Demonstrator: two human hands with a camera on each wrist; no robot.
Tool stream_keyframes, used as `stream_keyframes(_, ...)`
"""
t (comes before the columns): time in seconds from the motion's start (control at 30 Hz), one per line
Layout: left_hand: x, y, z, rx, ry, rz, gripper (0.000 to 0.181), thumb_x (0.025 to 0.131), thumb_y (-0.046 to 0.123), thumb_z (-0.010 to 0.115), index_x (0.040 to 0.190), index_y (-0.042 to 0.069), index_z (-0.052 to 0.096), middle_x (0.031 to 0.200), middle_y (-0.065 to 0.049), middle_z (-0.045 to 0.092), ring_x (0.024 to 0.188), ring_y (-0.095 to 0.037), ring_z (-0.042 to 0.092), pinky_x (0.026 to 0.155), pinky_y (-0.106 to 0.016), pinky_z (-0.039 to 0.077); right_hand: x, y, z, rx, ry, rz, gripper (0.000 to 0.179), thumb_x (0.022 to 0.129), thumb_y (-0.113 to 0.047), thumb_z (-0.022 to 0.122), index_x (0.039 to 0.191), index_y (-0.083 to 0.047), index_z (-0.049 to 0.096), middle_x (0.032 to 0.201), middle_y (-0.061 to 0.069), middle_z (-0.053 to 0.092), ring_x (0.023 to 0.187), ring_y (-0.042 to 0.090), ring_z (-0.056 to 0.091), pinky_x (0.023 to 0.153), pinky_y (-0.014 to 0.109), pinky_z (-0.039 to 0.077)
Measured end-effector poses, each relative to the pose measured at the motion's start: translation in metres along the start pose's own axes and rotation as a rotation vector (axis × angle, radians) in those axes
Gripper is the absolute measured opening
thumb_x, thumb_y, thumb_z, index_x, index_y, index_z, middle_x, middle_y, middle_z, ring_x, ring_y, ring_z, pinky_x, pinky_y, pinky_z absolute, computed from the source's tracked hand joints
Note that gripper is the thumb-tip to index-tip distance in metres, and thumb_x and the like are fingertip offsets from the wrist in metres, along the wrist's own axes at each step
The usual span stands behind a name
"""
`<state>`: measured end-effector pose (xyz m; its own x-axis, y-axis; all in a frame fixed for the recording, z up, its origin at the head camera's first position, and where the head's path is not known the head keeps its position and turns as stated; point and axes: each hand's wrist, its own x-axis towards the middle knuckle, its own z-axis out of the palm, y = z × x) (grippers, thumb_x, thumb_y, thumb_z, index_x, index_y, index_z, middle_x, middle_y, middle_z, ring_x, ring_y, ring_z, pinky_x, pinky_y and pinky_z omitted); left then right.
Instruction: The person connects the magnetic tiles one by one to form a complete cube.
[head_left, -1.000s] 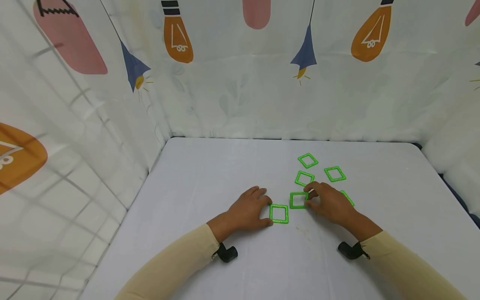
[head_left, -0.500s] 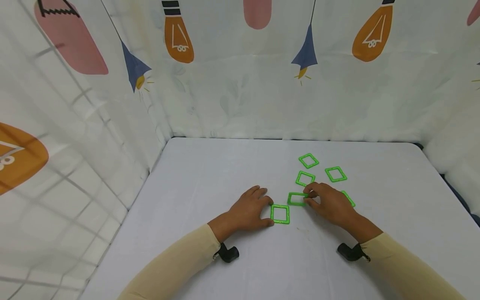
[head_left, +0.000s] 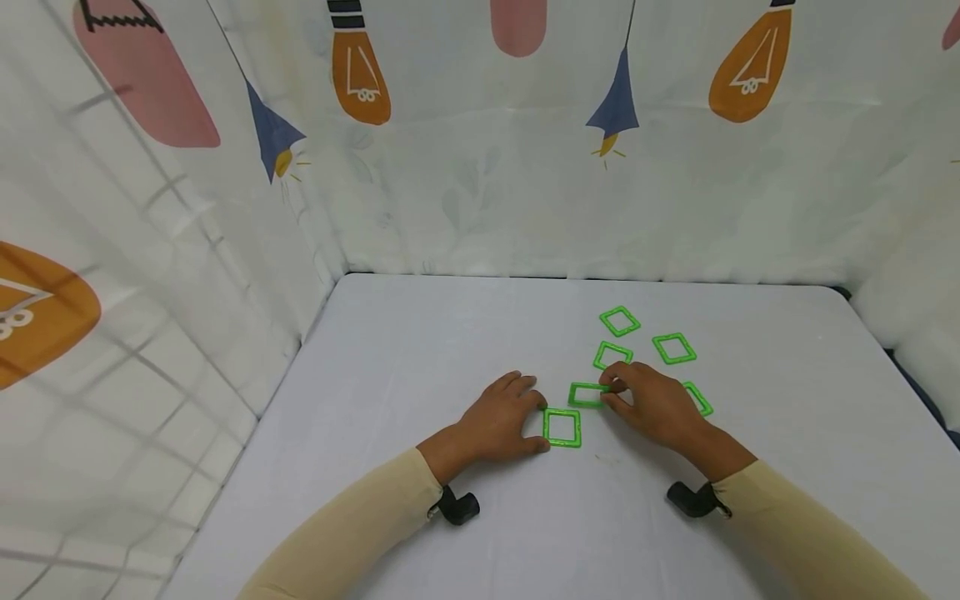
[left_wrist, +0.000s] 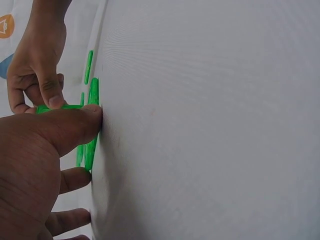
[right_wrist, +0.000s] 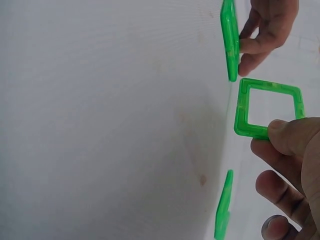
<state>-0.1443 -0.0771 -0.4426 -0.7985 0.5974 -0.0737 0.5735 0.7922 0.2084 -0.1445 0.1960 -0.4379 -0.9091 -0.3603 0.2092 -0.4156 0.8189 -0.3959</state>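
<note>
Right hand [head_left: 651, 406]: grip pinched on one edge of a green square frame [right_wrist: 242, 111], tilted up just beyond a second frame [head_left: 562, 412] flat on worktop [head_left: 450, 333]. Left hand [head_left: 498, 418]: grip apart, fingertips touching second frame (other green frames [head_left: 681, 361] farther right).

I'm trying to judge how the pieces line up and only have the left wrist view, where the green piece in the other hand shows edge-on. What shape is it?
Observer: The right wrist view shows that the held piece is a square frame with an open middle.
Operator: Good. Besides that one and the piece at the left hand, how many more can you see?
Observer: In the head view, four more green frames.
Operator: Which of those is most covered?
Observer: The rightmost frame; in the head view, the right hand hides part of it.
</note>
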Motion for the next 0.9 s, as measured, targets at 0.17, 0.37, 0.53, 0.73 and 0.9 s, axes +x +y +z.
stream_keyframes(0.17, 0.001, 0.0, 0.001, -0.006, 0.004, 0.0, 0.053, 0.089, 0.053, 0.075, 0.131, 0.023, 0.064, 0.155, -0.008, 0.044, 0.148, -0.03, 0.032, 0.12, -0.04, 0.025, 0.003, -0.003, 0.001, -0.001, -0.011, 0.01, 0.024, 0.09, -0.02, 0.081, 0.107, -0.021, 0.064, 0.1, 0.002, 0.074, 0.086, 0.023, 0.069, 0.052, 0.029, 0.045)
stream_keyframes(0.37, 0.001, -0.001, 0.002, -0.006, 0.004, 0.003, 0.053, 0.089, 0.053, 0.075, 0.131, 0.022, 0.065, 0.155, -0.008, 0.045, 0.148, -0.03, 0.033, 0.12, -0.04, 0.025, 0.005, -0.003, 0.005, 0.001, -0.018, 0.009, 0.023, 0.091, -0.021, 0.081, 0.107, -0.022, 0.064, 0.101, 0.003, 0.074, 0.087, 0.023, 0.069, 0.054, 0.029, 0.046)
stream_keyframes(0.53, 0.001, -0.001, 0.003, -0.006, 0.002, 0.002, 0.053, 0.089, 0.053, 0.075, 0.13, 0.022, 0.065, 0.155, -0.008, 0.044, 0.148, -0.03, 0.032, 0.12, -0.04, 0.024, 0.006, -0.005, 0.007, -0.005, -0.01, -0.004, 0.024, 0.09, -0.022, 0.081, 0.107, -0.023, 0.065, 0.101, 0.001, 0.075, 0.091, 0.024, 0.069, 0.057, 0.03, 0.048)
stream_keyframes(0.73, 0.001, -0.002, 0.003, -0.012, 0.01, 0.003, 0.051, 0.088, 0.052, 0.076, 0.128, 0.022, 0.065, 0.154, -0.009, 0.046, 0.147, -0.031, 0.033, 0.12, -0.041, 0.026, 0.008, -0.009, 0.007, 0.002, -0.014, -0.005, 0.023, 0.09, -0.022, 0.081, 0.107, -0.022, 0.065, 0.101, 0.001, 0.074, 0.092, 0.023, 0.07, 0.06, 0.031, 0.05)
stream_keyframes(0.9, 0.0, -0.001, 0.001, -0.009, 0.018, 0.002, 0.051, 0.088, 0.052, 0.077, 0.127, 0.022, 0.066, 0.152, -0.008, 0.047, 0.147, -0.031, 0.035, 0.119, -0.04, 0.026, 0.01, -0.013, 0.007, -0.001, -0.019, -0.008, 0.023, 0.09, -0.021, 0.082, 0.106, -0.022, 0.065, 0.101, 0.001, 0.074, 0.09, 0.022, 0.07, 0.06, 0.031, 0.05)
